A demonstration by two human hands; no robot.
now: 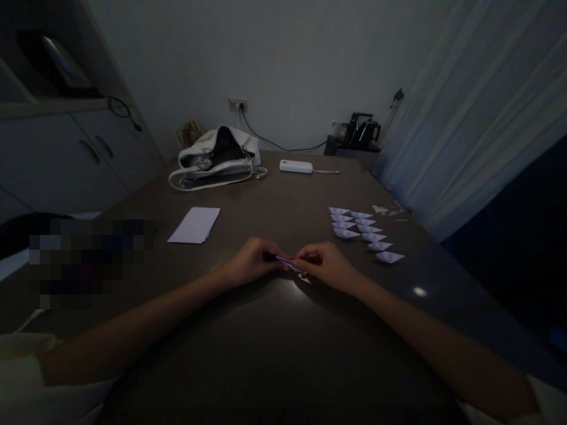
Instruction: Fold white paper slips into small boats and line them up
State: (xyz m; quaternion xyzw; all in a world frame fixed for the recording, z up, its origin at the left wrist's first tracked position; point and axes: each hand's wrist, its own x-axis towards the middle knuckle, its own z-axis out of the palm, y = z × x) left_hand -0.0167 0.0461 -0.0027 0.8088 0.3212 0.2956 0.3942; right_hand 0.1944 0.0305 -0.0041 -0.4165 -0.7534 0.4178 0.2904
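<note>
A small folded piece of white paper (290, 263) is pinched between both hands, just above the table. On its left end, my left hand (256, 260) closes thumb and fingers. My right hand (326, 267) grips the opposite end in the same way. Part of the paper is hidden behind the fingertips, so its exact folded shape cannot be made out. To the right stand several folded paper boats (371, 229), arranged in two slanting rows. A stack of white paper sheets (195, 225) lies to the left of my hands.
Toward the back of the brown table (266, 366) are a white handbag (217, 159) and a white power bank (296, 167) with a short cable. Paper scraps (386, 210) lie beyond the boats. A black kettle (365, 133) stands on a stand behind. Blurring covers the left side.
</note>
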